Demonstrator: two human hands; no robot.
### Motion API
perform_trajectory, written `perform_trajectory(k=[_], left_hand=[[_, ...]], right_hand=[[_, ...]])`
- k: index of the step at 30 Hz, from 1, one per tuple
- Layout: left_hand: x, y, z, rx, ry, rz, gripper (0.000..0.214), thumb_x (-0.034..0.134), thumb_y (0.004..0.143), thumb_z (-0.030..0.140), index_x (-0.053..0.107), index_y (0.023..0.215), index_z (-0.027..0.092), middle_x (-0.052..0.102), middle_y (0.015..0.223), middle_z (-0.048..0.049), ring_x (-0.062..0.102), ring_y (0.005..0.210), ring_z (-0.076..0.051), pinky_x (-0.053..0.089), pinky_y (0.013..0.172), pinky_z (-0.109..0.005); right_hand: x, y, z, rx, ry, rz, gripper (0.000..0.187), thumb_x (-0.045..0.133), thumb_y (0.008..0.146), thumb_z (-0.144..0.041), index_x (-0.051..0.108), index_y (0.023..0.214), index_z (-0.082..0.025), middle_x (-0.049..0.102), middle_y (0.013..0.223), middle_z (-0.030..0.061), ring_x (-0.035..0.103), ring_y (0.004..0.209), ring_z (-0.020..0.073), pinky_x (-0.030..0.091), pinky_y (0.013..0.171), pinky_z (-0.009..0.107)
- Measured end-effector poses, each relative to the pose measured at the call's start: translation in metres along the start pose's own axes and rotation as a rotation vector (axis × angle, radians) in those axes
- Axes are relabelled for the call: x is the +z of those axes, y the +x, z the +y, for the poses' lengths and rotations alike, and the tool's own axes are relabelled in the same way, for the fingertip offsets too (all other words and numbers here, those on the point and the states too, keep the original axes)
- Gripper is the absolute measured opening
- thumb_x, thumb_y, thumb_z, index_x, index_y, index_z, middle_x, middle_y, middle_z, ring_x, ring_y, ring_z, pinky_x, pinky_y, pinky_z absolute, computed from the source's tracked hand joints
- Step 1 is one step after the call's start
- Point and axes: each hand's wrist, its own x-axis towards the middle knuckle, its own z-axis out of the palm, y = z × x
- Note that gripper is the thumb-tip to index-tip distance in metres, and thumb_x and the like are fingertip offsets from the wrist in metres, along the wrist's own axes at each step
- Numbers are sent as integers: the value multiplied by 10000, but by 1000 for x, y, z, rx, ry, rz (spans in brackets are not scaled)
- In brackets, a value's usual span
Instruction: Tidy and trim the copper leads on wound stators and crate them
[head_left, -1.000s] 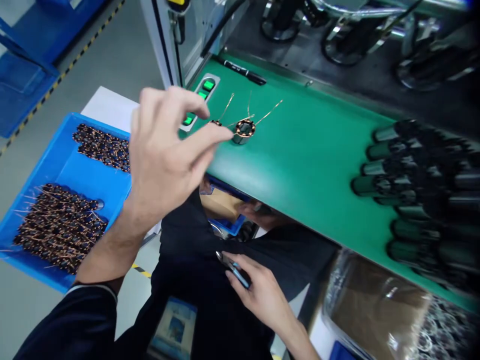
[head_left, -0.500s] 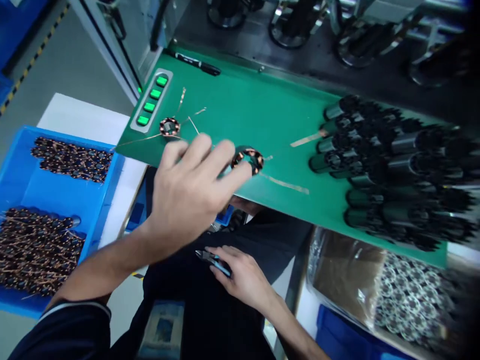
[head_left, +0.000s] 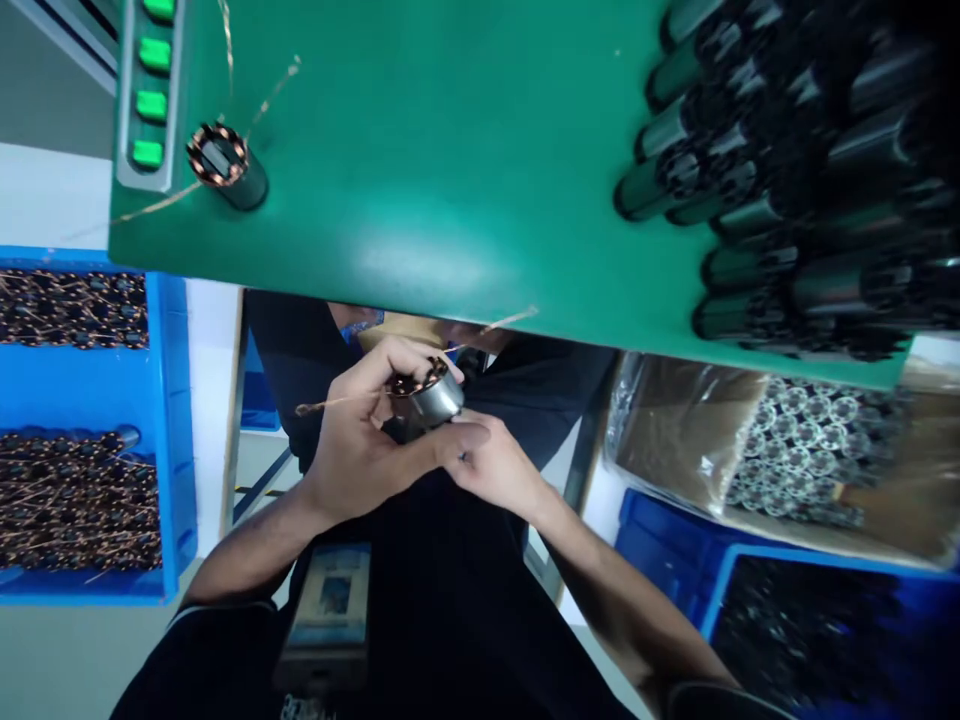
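My left hand [head_left: 367,430] is wrapped round a motor stator [head_left: 439,400], held in front of my body just off the front edge of the green work surface [head_left: 420,150]. The stator is a metal cylinder with copper windings at its upper end and loose wire leads sticking out to the left and right. My right hand [head_left: 495,465] is closed right by the stator's lower side. The wire cutters seen in it earlier are hidden by the fingers now. Another wound stator [head_left: 251,185] stands on the green surface at left, its leads spread out.
A panel with green buttons [head_left: 152,105] lies at the surface's left end. Many dark metal cylinders [head_left: 757,215] crowd its right. A blue bin [head_left: 75,385] holds wound stators at left. At right are a box of silvery rings [head_left: 795,440] and a blue bin of dark parts [head_left: 720,590].
My left hand has taken the nearer stator off the green surface and brought it down to my right hand. My right hand has come up to meet it. The view has tilted downward.
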Motion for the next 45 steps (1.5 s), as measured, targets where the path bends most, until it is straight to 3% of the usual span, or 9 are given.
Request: perform_trajectory(k=[3,8,12,20,27,31,34,39,45], left_hand=[[5,-5,-4,58,100,42,364,900,1004,220,607,1207,291,772,1252,-50,773,1188,-224,663,1097,-435],[9,-5,-4,144,107,6,445,789,1073,308,507,1417,337,742,1100,-34,775,959,-216,658,846,-408],[12,-8,-3,60,173,-18,457,812,1051,356,569,1438,342,757,1058,-35,764,874,-220,656,777,-430],[12,-15,-5,132,259,69,261,955,964,274,763,1132,326,783,978,18,735,821,-171,618,709,-383],[18,-10,-5,224,315,209,187,953,955,280,796,1052,314,783,898,23,715,732,-176,578,624,-412],[15,-8,-6,190,346,213,134,910,990,351,784,1030,336,767,864,21,681,695,-186,547,581,-421],[10,-8,-7,206,334,255,192,950,953,403,779,1000,329,746,825,26,670,673,-182,550,570,-415],[4,-10,-4,152,323,214,118,887,974,244,782,998,290,778,876,15,712,720,-162,580,614,-374],[5,-10,-6,169,324,189,148,889,946,226,774,998,302,782,859,22,706,710,-162,602,607,-370]], right_hand=[[1,-3,-5,-5,191,245,236,680,1150,-384,826,1226,-215,785,914,19,724,776,158,611,779,299],[7,-2,-35,-59,439,626,279,688,1174,-487,794,1311,-268,758,833,-19,673,653,136,561,630,282],[6,8,-58,-121,527,689,278,821,1083,-566,825,1175,-304,824,1028,12,756,764,167,671,749,344],[-15,12,-63,-201,540,573,154,837,1101,-464,789,1077,-320,714,912,-25,704,813,161,597,779,360],[-24,20,-80,20,842,503,329,771,1124,-466,585,913,-295,437,741,-64,422,609,135,530,637,290],[-29,12,-68,-54,703,546,143,855,1082,-450,820,1169,-341,627,851,-45,562,691,131,499,667,311],[-39,-6,-58,-115,489,504,402,828,1095,-435,793,1485,-345,708,895,-24,626,717,148,533,692,326],[-54,-30,-56,-97,58,328,450,708,1066,-136,794,1477,-299,848,1109,4,799,892,160,664,874,302],[-54,-27,-57,-76,27,208,516,657,1054,-107,741,1548,-229,853,1365,46,830,1162,184,652,1082,309]])
